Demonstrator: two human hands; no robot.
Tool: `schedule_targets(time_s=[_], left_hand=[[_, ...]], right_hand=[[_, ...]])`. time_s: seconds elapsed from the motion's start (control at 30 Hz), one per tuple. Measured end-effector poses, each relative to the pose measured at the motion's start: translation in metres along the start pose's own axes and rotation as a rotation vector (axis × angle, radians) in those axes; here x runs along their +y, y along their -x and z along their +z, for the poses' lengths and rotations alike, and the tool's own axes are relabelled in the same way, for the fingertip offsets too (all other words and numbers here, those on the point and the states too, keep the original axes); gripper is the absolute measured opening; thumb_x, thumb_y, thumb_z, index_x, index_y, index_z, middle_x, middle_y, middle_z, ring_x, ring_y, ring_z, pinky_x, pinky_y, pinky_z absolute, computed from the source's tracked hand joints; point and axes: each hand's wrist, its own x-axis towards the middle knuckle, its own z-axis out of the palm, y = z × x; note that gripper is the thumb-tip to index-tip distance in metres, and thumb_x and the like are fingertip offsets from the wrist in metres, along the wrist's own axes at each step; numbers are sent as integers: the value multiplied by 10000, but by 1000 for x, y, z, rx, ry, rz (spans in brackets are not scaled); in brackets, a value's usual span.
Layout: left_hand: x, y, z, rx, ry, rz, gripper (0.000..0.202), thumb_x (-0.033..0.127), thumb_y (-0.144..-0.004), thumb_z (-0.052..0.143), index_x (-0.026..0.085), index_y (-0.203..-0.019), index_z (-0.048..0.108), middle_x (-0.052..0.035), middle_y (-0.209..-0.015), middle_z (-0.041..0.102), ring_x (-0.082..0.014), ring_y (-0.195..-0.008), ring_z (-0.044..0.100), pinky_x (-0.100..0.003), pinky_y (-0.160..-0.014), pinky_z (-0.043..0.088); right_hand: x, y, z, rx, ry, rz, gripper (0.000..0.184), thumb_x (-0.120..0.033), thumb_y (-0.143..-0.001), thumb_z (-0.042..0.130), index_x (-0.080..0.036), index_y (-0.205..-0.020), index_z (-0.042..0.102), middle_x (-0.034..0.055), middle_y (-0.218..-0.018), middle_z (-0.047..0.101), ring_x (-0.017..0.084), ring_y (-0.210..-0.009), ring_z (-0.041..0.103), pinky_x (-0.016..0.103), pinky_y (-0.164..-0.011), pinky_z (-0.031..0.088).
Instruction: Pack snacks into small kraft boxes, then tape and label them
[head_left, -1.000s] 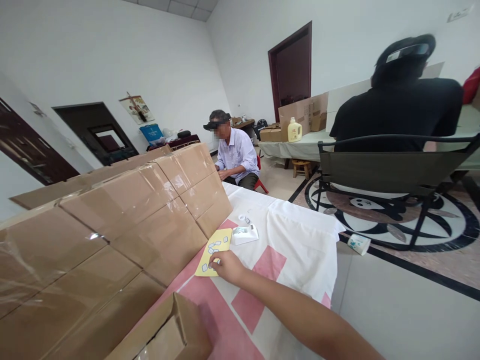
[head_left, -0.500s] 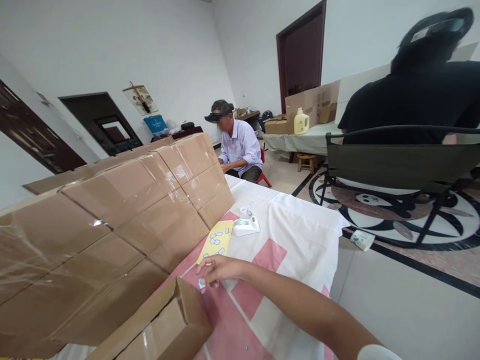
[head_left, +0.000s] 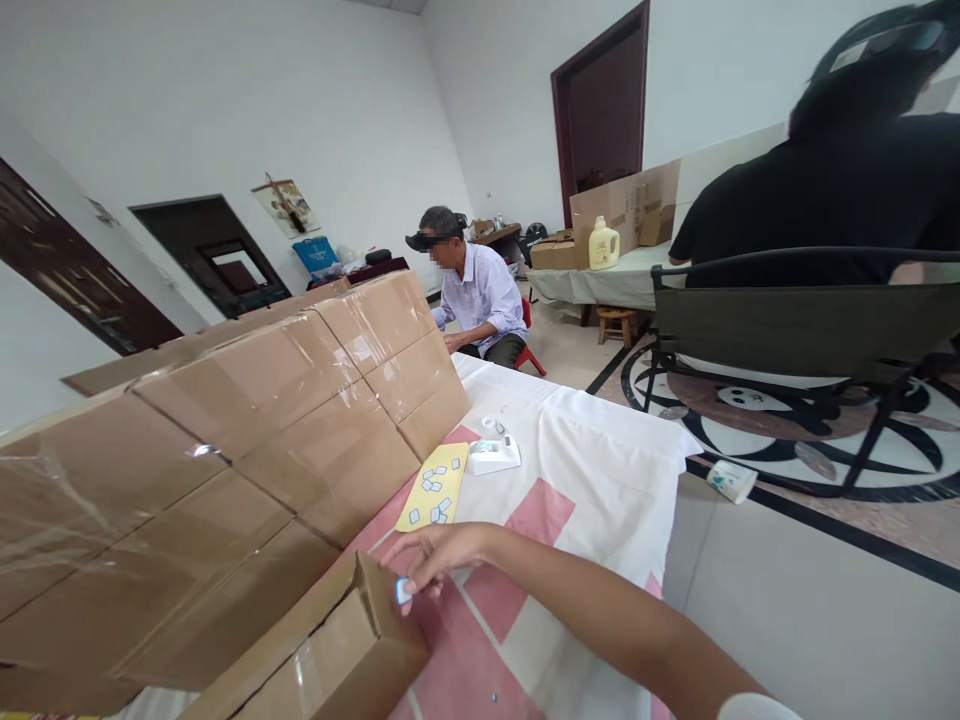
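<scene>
My right hand (head_left: pixel 439 558) reaches in from the lower right and pinches a small white sticker with a blue edge (head_left: pixel 403 591) between thumb and fingers. The sticker is beside the end of a long cardboard box (head_left: pixel 330 650), and I cannot tell whether it touches the cardboard. Just beyond the hand, a yellow sheet (head_left: pixel 411 500) carries several similar blue-edged white pieces. A white tape dispenser (head_left: pixel 495 456) stands at the sheet's far right corner. My left hand is out of view.
Stacked, taped cardboard boxes (head_left: pixel 292 420) form a wall along the left. A pink and white cloth (head_left: pixel 592 450) covers the table. Across it sits a person in a light shirt (head_left: pixel 480 290); another in black (head_left: pixel 817 200) sits at right. A paper cup (head_left: pixel 731 481) lies on the floor.
My right hand has lowered slightly toward me with the sticker, coming closer to the end of the long box. The view has shifted a little.
</scene>
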Motion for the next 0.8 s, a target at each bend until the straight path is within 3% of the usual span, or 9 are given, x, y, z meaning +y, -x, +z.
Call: schedule_targets(time_s=[0.07,0.1,0.17,0.3,0.4,0.47,0.6,0.7,0.8], left_hand=[[-2,4,-12,39,-2,-29,310,464,-953,596,203,-1118,611,-50,-1067,656,-230,-956,672,-362,-717,595],[-5,8,-29,60,-1,-38,323,484,-955,583,197,-1100,614,-47,-1037,659,-220,-914,677,-350,-692,591],[-14,21,-81,110,7,-52,383,520,-931,606,179,-1105,605,-52,-979,666,-184,-805,666,-336,-643,593],[-39,55,-214,313,-15,-130,502,571,-665,803,296,-1011,564,-13,-830,665,-228,-705,675,-289,-463,517],[-55,68,-273,337,-8,-136,618,440,-484,858,279,-981,528,-10,-807,656,-225,-683,669,-237,-433,492],[-65,66,-285,339,-9,-104,639,379,-482,847,278,-1015,511,-7,-860,650,-211,-673,661,-218,-418,481],[-76,60,-280,366,3,-4,590,258,-505,826,255,-1005,513,15,-945,629,-161,-725,673,-202,-536,542],[-75,61,-279,353,7,38,572,214,-523,819,244,-1009,518,23,-960,618,-140,-725,665,-205,-581,555],[-73,63,-281,339,-3,78,563,195,-552,818,239,-1032,526,16,-990,624,-140,-759,671,-217,-621,566]], right_hand=[[1,0,-2,-5,0,-9,686,-441,-673,914,-241,-1230,568,-13,-840,749,60,-529,575,174,-533,430],[2,-1,-3,2,-9,-14,671,-440,-673,914,-236,-1211,570,-14,-833,748,61,-527,576,180,-543,441],[6,-4,-5,42,-31,-22,631,-447,-652,923,-215,-1132,586,-7,-827,749,68,-534,584,192,-550,456],[13,-9,-7,125,-34,-38,512,-484,-629,914,-164,-865,591,38,-825,754,68,-521,570,199,-511,450],[13,-9,-7,82,-56,-31,427,-432,-698,876,-168,-837,570,51,-840,760,70,-506,566,203,-499,438],[11,-7,-6,35,-70,-8,364,-384,-744,843,-177,-854,564,41,-849,755,70,-488,556,197,-470,397],[5,-5,1,7,-34,18,240,-300,-786,799,-174,-846,602,-59,-658,597,37,-458,438,173,-454,305],[2,-7,8,69,-19,44,175,-281,-821,754,-173,-824,616,-84,-616,482,31,-478,376,166,-465,281],[4,-11,13,183,-55,32,182,-292,-815,745,-180,-814,602,-79,-639,476,36,-505,360,163,-473,288]])
